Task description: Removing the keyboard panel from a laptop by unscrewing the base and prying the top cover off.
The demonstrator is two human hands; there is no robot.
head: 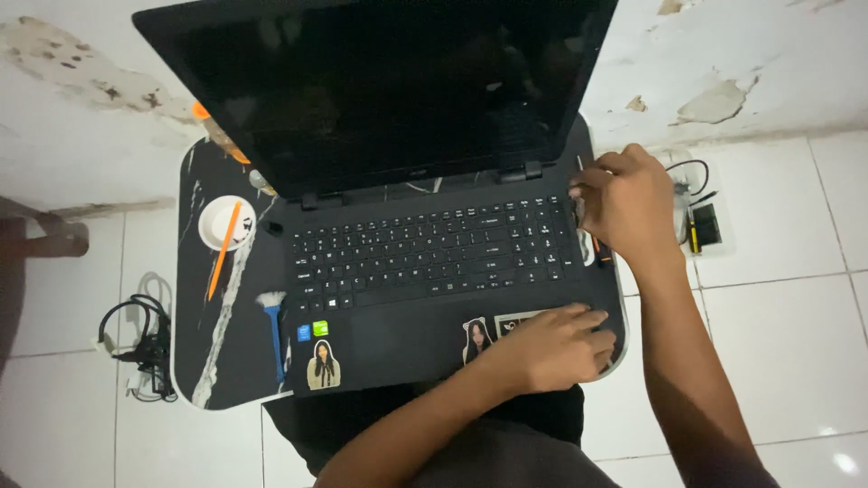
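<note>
- The laptop (425, 271) stood open, screen dark, on a black lap table (226, 361) set across the person's legs on a white tiled floor (778, 307).
- The left hand (561, 348) reached across to the front right corner of the palm rest. It lay palm down, fingers loosely spread and slightly bent, pressing on the casing and gripping nothing.
- The right hand (628, 203) sat at the laptop's right edge near the hinge, fingers curled inward against the side.
- A thin orange-tipped tool (602, 255) showed just beneath the right hand. Whether the fingers gripped it could not be told.
- Judged step: work at the right side edge, with the left hand steadying the base.
- Judged requirement for the next move: firm downward pressure from the left hand, and fine control at the edge so that the casing does not slide on the table.
- On the table to the left lay a white bowl (210, 237) with an orange stick (222, 248) across it, and a blue brush (274, 334) just beside the laptop.
- A bundle of black cables (145, 348) lay on the floor, well apart.
</note>
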